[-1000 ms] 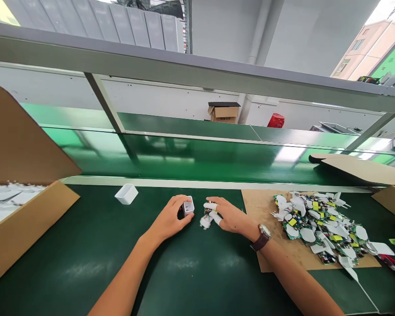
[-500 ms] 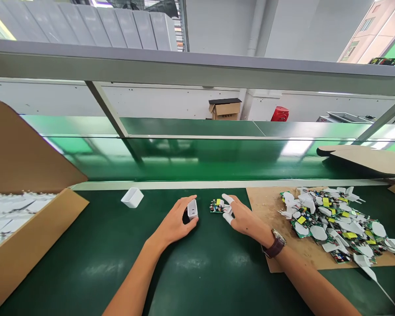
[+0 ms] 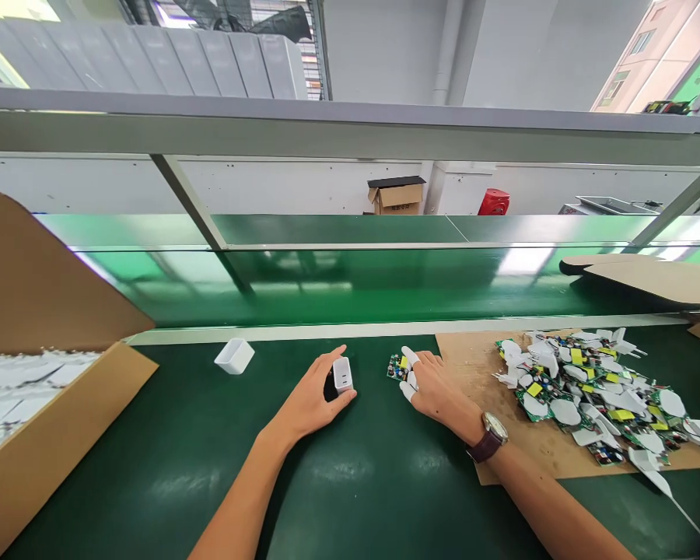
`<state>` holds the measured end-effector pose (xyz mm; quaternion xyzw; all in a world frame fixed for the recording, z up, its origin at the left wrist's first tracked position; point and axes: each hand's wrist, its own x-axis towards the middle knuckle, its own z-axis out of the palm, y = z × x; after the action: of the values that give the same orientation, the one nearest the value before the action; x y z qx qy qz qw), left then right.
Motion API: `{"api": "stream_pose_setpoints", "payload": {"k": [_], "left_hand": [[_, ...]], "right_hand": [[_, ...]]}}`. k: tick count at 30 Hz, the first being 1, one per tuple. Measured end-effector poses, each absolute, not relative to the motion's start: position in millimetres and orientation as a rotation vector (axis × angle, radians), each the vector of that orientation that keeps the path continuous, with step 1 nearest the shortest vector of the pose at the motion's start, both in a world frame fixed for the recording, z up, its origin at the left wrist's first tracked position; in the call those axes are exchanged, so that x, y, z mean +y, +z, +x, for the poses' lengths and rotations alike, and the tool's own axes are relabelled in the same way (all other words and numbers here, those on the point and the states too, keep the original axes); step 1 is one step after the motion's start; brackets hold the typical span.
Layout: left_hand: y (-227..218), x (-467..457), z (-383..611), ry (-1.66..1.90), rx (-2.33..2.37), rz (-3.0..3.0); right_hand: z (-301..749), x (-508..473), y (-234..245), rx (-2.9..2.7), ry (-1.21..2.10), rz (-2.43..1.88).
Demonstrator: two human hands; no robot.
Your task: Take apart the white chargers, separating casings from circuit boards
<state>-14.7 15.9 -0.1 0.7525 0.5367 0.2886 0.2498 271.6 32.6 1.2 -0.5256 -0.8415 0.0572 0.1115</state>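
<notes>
My left hand (image 3: 318,391) is curled around a white plastic charger housing (image 3: 343,375), with its slotted end face turned toward me. Thumb and forefinger reach past the housing's side; the other fingers are hidden behind the palm. To the right, my right hand (image 3: 435,385) pinches a small circuit board (image 3: 397,367) with a yellow part and green edge. White finger covers sit on its fingertips and hide part of the board. A second white housing (image 3: 234,356) lies tilted on the green table (image 3: 350,482), left of my left hand.
Several circuit boards with white parts (image 3: 595,397) are heaped on a cardboard sheet (image 3: 472,350) at the right. An open cardboard box (image 3: 75,416) with white pieces inside stands at the left. A metal beam (image 3: 350,128) crosses above the table.
My right hand has shifted a little to the right with the circuit board, away from the housing. My left hand stays nearly in place, and the housing has turned slightly. The view has tilted upward slightly.
</notes>
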Motion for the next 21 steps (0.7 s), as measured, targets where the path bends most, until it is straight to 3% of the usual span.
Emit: {"api": "stream_pose_setpoints", "payload": {"k": [7,12,21], "left_hand": [[-5.7,18.2,-13.6,0.819,1.506,1.977],[-12.3,18.9,-3.9,0.901,1.468,1.899],[-10.2,6.6,17.3,0.978,1.336,2.176]], "right_hand": [[270.2,26.1,-9.1,-2.273,0.145,-1.373],[264.3,13.5,2.9,-2.093,0.268,-1.014],[259.0,-4.4,22.0,-2.200,0.180,-0.828]]}}
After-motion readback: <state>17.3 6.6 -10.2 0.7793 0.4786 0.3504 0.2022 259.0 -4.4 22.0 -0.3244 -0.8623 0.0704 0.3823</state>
